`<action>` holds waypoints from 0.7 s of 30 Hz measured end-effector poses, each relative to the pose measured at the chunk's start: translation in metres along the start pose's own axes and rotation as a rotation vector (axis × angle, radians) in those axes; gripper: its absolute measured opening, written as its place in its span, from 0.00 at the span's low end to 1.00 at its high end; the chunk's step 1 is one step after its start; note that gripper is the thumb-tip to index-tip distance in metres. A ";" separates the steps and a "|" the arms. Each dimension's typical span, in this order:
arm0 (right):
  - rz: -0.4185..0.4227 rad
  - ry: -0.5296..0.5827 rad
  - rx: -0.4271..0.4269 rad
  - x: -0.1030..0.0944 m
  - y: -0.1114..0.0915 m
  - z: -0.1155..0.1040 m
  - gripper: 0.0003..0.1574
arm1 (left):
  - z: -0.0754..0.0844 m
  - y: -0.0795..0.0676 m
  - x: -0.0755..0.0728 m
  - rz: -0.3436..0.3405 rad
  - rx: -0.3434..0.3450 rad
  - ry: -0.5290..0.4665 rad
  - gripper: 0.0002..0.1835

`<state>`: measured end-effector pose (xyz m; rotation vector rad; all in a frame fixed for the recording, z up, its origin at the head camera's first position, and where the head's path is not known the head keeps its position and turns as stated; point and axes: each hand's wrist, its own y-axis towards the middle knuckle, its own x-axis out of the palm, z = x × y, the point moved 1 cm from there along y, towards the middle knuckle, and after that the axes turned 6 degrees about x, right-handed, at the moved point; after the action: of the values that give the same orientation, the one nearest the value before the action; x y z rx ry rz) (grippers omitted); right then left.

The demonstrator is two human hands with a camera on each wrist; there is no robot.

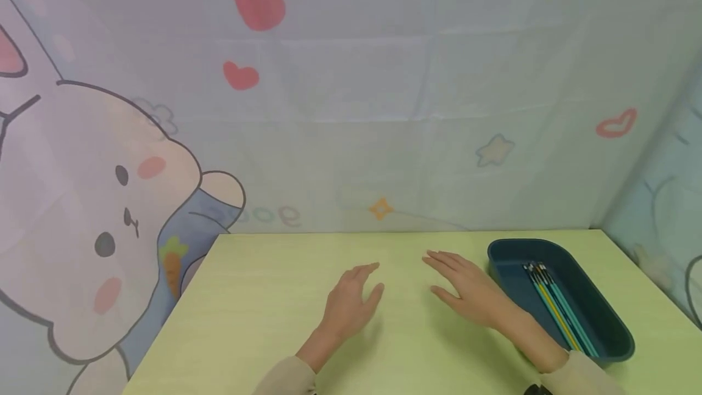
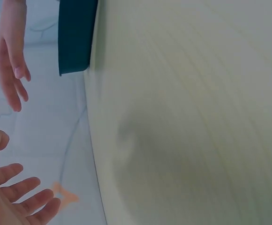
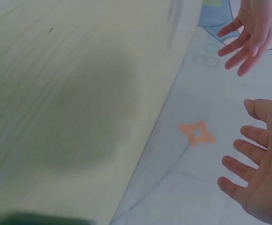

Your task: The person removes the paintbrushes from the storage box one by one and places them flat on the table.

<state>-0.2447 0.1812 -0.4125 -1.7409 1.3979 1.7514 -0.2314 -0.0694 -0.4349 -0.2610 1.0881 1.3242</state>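
Observation:
Both hands hover above a pale yellow-green table, apart from each other and holding nothing. My left hand (image 1: 349,303) is over the middle of the table, its fingers spread and relaxed. To its right, my right hand (image 1: 471,288) reaches inward with loosely extended fingers, close to the left side of a dark teal tray (image 1: 595,288). Inside that tray lie several thin paintbrushes (image 1: 565,313), teal-handled with a yellow one among them; the right forearm passes in front of part of the tray. In the left wrist view the tray's outer wall (image 2: 75,37) shows beyond the fingers.
The table (image 1: 263,297) ends at a back edge against a cloth backdrop (image 1: 351,108) printed with hearts, a star and a large rabbit. A second cloth hangs at the right side, with a dark cable (image 1: 691,291) in front of it.

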 end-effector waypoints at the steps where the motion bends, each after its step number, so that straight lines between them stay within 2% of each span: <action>1: 0.004 0.004 0.004 0.000 -0.001 0.001 0.33 | 0.001 0.000 0.001 0.009 -0.010 -0.020 0.23; 6: 0.042 0.001 0.015 -0.002 -0.007 0.007 0.33 | 0.007 0.001 0.005 0.039 -0.051 -0.101 0.23; 14: 0.151 -0.019 0.021 -0.009 -0.015 0.020 0.32 | 0.017 0.007 0.014 0.067 -0.089 -0.225 0.22; 21: 0.166 0.028 0.088 -0.019 -0.019 0.032 0.30 | 0.028 0.015 0.025 0.087 -0.088 -0.310 0.22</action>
<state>-0.2447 0.2224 -0.4100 -1.6512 1.6478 1.7242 -0.2337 -0.0291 -0.4327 -0.0696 0.7884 1.4373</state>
